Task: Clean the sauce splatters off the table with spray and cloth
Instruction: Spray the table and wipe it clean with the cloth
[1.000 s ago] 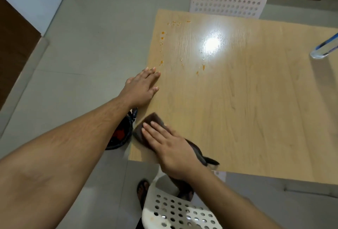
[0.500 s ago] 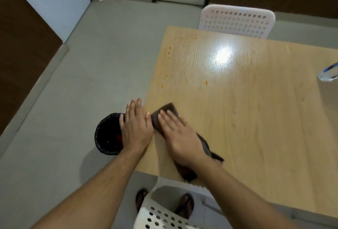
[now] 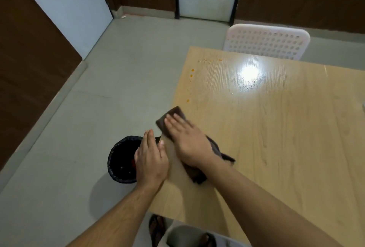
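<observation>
Black-lined bin (image 3: 122, 159) on floor, something red inside. Cloth (image 3: 173, 116) long axis diagonal, pointing far-left; right hand (image 3: 187, 140) presses flat; left hand (image 3: 151, 157) flat, empty.

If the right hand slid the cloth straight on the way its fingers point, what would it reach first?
The right hand, flat on the brown cloth, points up the table's left edge; it would likely meet the nearest orange sauce spot first.

Bin (image 3: 122, 159) (floor) crowds table (image 3: 276, 138) edge.

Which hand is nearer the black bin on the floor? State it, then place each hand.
Left. The left hand hangs at the table's edge, overlapping the bin's rim in view. The right hand lies flat on the cloth, farther onto the table.
</observation>
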